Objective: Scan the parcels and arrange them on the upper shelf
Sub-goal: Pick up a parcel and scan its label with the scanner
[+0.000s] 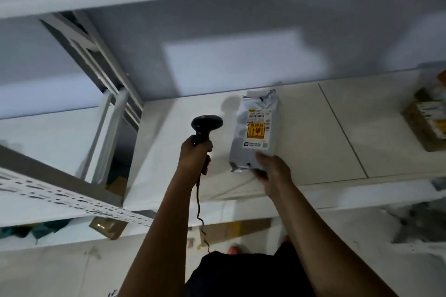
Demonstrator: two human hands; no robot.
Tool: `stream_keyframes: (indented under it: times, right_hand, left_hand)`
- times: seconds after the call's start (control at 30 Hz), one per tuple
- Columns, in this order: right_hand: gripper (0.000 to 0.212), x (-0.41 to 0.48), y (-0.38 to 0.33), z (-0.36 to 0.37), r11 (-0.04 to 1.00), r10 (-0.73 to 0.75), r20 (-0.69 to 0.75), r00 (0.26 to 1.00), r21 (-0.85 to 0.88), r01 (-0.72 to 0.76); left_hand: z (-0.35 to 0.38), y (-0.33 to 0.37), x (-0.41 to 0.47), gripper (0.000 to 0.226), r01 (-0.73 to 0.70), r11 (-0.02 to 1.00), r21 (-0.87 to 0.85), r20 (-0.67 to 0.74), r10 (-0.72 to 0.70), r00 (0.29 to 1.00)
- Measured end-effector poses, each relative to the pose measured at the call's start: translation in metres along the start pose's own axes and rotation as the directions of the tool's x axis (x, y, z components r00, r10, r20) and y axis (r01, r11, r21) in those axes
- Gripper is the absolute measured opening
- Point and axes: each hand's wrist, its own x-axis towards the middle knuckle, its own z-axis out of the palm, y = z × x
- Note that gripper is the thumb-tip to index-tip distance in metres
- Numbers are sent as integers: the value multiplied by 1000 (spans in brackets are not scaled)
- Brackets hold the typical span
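A grey plastic mailer parcel (255,128) with a white label and a yellow-orange sticker lies flat on the white upper shelf (313,132). My right hand (272,169) holds its near end, fingers on top and thumb underneath. To its left, my left hand (195,154) grips the handle of a black barcode scanner (206,124), whose head sits level with the parcel's label. The scanner's coiled cable (199,207) hangs down along my left forearm.
A brown cardboard box (427,118) with labels sits on the same shelf at the far right. A perforated white upright (72,198) and shelf frame stand to the left. More cardboard parcels (108,226) lie on the lower level below the shelf edge.
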Motion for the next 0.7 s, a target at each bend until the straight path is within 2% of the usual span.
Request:
stream_keyframes:
  times: [0.1, 0.27, 0.37, 0.53, 0.7]
  right_hand:
    - [34, -6, 10, 1, 999, -36, 50, 998, 7, 36]
    - [41, -6, 9, -2, 1000, -19, 48, 999, -9, 19]
    - [40, -8, 12, -2, 1000, -30, 18, 999, -1, 30]
    - [41, -9, 17, -1, 997, -68, 9, 998, -23, 68]
    - [38, -7, 17, 2, 997, -72, -4, 997, -31, 72]
  left_hand:
    - [-3, 30, -8, 11, 20, 995, -95, 59, -14, 998]
    - [-8, 62, -24, 12, -14, 998, -69, 124, 22, 992]
    - [-10, 74, -34, 12, -37, 999, -21, 149, 40, 988]
    - [-13, 82, -49, 12, -113, 978, 175, 127, 91, 988]
    - [-19, 86, -65, 10, -133, 974, 186, 150, 106, 983]
